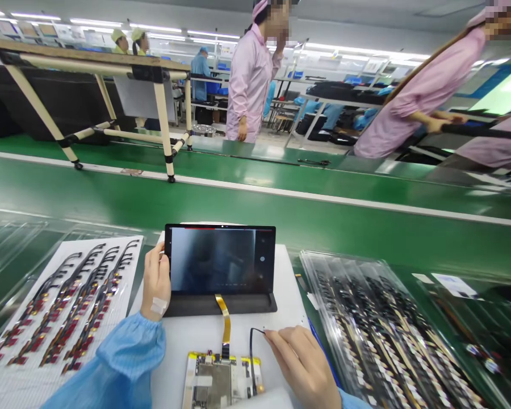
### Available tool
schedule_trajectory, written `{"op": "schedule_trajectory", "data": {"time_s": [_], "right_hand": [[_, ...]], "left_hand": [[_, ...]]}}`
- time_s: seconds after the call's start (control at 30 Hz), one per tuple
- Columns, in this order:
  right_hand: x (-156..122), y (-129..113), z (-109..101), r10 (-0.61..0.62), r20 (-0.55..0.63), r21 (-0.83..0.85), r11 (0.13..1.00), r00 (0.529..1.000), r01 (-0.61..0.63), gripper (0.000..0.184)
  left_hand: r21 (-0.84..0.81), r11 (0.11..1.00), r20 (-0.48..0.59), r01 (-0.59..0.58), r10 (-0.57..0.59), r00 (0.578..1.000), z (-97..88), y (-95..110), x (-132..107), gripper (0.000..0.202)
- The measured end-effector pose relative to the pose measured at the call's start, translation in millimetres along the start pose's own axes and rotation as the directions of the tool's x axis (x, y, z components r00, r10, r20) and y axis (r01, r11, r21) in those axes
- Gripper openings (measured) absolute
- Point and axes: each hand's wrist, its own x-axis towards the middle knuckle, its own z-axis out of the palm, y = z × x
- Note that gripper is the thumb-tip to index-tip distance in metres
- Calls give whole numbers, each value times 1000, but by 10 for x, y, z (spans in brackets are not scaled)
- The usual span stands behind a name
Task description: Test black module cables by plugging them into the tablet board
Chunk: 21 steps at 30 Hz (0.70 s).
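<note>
My left hand (156, 284), with a strip of tape near the wrist, grips the left edge of a tablet screen (215, 259). The screen is lit with a blurry dark picture and leans upright on a black stand (238, 304). A gold flat ribbon cable (226, 324) runs from below the screen to an open circuit board assembly (217, 382) with yellow edges. In a pinch, my right hand (302, 360) has the tip of a thin black cable (251, 358), whose other end reaches the board's right side. The tip itself is mostly hidden by the fingers.
On the left, several dark cables with red ends (89, 307) lie on a white sheet. Clear plastic trays (349, 318) full of small cable parts stand at the right. Beyond runs a green conveyor (255, 210) with a pipe-frame stand (162, 125); people in pink smocks (249, 85) are behind it.
</note>
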Motion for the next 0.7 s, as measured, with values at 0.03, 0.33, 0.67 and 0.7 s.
{"op": "schedule_trajectory", "data": {"time_s": [0.03,0.33,0.67,0.7], "right_hand": [[-3,9,-4,-16,8,1,1000,1000,16,13],[-140,72,16,38,48,23,999,998,-39,18],[-204,69,0,93,88,55,994,992,-98,20],[-204,68,3,96,91,56,993,991,-101,20]], "left_hand": [[5,1000,2,2,-2,1000,1,1,0,43],[2,1000,39,27,-27,999,-22,49,-27,42],[12,998,42,55,-56,998,-26,98,-13,43],[12,999,45,52,-53,998,-28,98,-15,43]]}}
